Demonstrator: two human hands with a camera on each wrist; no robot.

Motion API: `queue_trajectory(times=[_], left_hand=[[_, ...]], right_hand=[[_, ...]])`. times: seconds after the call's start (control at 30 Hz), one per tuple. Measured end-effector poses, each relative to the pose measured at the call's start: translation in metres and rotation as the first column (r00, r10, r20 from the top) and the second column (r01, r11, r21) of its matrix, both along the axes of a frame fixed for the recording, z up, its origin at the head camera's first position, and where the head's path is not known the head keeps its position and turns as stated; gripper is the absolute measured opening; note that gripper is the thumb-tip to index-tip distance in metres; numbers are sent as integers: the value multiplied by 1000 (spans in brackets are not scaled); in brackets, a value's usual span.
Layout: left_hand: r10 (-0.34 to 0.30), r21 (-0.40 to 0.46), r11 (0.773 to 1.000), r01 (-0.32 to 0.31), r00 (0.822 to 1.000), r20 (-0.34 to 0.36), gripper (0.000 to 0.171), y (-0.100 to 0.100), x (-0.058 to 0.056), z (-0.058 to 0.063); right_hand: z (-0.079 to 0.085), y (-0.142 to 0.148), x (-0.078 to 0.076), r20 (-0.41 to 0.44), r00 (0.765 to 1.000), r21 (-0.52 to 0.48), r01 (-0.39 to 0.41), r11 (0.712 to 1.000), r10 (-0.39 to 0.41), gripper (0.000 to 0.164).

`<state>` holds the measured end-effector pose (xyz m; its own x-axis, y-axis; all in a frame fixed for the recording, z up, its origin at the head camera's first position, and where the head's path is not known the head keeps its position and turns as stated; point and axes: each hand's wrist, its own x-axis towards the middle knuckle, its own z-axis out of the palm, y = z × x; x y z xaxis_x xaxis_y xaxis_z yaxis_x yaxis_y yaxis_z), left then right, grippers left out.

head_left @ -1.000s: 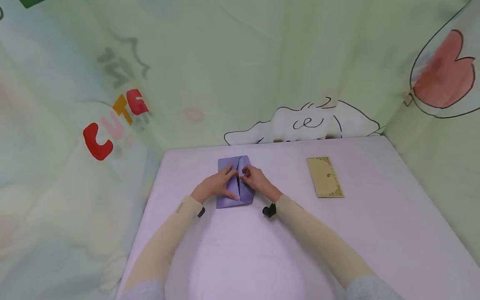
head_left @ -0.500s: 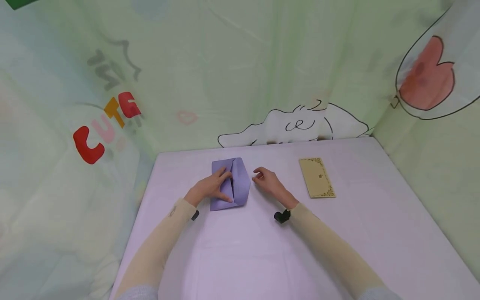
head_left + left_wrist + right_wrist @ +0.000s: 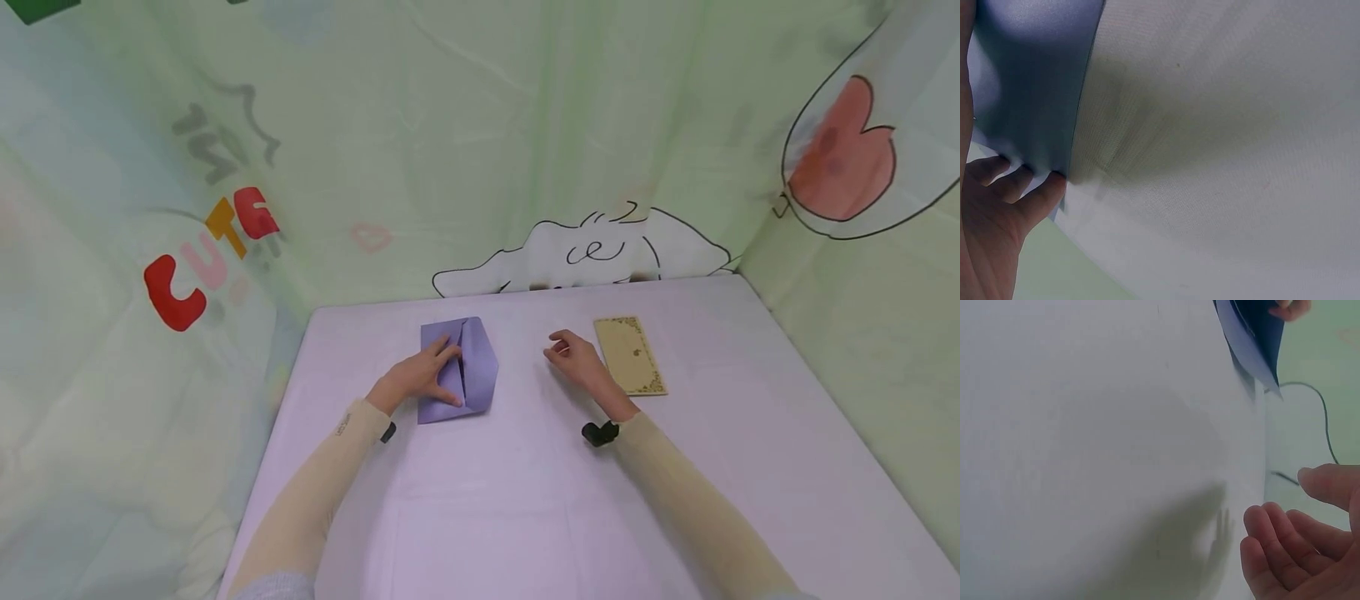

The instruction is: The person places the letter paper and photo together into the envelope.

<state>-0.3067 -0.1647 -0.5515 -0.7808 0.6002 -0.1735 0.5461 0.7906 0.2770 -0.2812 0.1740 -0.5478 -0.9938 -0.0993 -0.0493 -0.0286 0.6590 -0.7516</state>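
A purple paper envelope lies on the left of the table, its right-hand flap raised along a dark slit. My left hand rests on it with thumb and fingers spread beside the slit; in the left wrist view the fingertips touch the purple paper. To the right, my right hand hovers over the table with loosely bent fingers and nothing between them. A gold card with an ornate border lies just beyond it, partly overlapped by the wrist in the head view.
A pale lilac cloth covers the table. Behind it and along both sides hang printed green-white curtains. A small black wrist camera sits under the right sleeve.
My right hand has let go of the envelope's flap and moved right, near the gold card. The flap has spread out to the right. My left hand stays on the envelope.
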Motion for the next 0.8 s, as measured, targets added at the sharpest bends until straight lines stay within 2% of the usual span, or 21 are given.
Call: queue_trajectory(times=[0.33,0.8], left_hand=[[0,-24,1000,0,1000,20,92,0,1,1],[-8,-29,1000,7,1000,-9,93,0,0,-2]], right_hand=[[3,51,3,-47,996,39,78,996,-76,46],[0,102,15,-80,986,44,147,988,-144,47]])
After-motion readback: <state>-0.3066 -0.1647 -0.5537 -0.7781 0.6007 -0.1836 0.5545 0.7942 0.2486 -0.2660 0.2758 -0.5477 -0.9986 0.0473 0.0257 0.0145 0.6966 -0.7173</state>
